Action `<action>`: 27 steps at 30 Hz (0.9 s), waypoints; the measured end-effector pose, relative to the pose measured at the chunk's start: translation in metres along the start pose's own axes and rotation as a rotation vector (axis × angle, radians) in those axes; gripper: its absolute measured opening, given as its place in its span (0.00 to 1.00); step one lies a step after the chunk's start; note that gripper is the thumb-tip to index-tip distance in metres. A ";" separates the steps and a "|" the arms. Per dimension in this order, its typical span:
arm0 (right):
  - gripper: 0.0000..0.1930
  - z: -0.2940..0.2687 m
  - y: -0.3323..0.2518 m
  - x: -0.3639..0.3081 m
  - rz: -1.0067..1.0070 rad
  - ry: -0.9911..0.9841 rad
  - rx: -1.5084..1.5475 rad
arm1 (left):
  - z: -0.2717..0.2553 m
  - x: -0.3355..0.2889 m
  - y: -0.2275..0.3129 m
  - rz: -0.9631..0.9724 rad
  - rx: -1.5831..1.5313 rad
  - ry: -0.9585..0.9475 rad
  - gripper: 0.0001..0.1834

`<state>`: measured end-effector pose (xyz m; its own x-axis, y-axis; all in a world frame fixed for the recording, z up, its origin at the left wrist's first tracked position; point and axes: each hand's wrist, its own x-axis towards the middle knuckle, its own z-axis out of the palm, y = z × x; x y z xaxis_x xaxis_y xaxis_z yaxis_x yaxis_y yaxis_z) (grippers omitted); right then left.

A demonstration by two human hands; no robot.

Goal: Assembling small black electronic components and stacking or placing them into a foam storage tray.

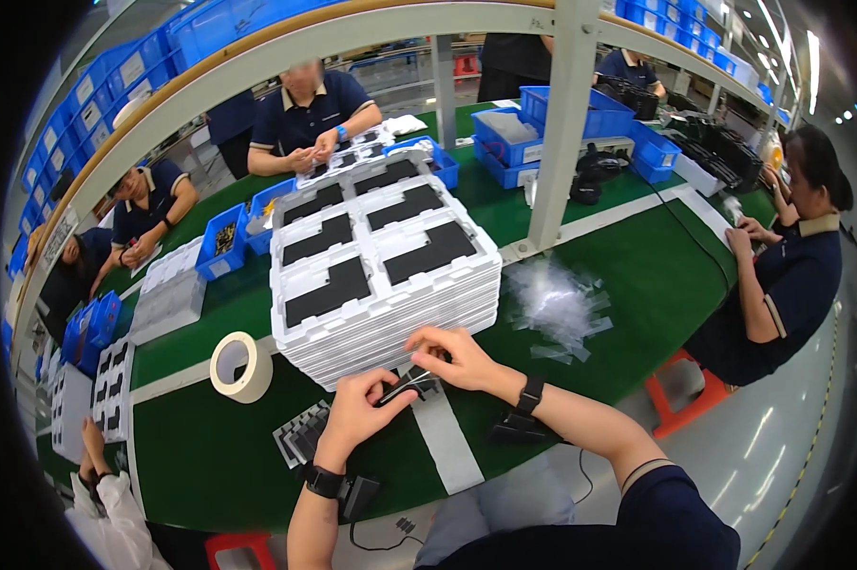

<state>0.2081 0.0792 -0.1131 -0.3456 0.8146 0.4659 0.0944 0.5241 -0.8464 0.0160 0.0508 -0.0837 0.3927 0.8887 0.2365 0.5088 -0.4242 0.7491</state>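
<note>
Small dark piece (pixel 406 386) in the hands, close to a stack of white trays (pixel 390 328)

The top tray's six compartments each show a flat black piece, several of them L-shaped; what the lower trays hold is hidden. Left of the stack, a blue bin (pixel 223 265) contains a heap of tiny dark and yellowish parts. Beyond it on the right, near the upright post, another blue bin (pixel 531 152) has something pale in it.

The left hand (pixel 354 410) is half curled, its thumb and forefinger pinching the small dark piece just in front of the stack, above the green tabletop (pixel 219 465). The right hand (pixel 452 359) is bent, its thumb and forefinger close together beside the piece's far end; whether they grip it I cannot tell. A roll of tape (pixel 257 373) stands left of the stack, and clear strips (pixel 557 309) lie heaped to its right.
</note>
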 end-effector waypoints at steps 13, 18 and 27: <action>0.08 -0.002 -0.005 -0.001 -0.009 0.004 0.053 | 0.003 0.004 -0.002 0.092 0.014 0.134 0.13; 0.06 -0.001 -0.001 -0.003 -0.052 -0.006 0.090 | 0.006 0.003 -0.012 0.043 -0.011 0.069 0.16; 0.05 0.001 -0.005 -0.004 -0.016 -0.058 0.226 | 0.009 0.000 -0.015 -0.001 -0.170 -0.059 0.13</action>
<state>0.2081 0.0731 -0.1111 -0.3992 0.7873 0.4699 -0.1209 0.4628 -0.8781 0.0151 0.0561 -0.1003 0.4395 0.8751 0.2027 0.3740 -0.3835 0.8444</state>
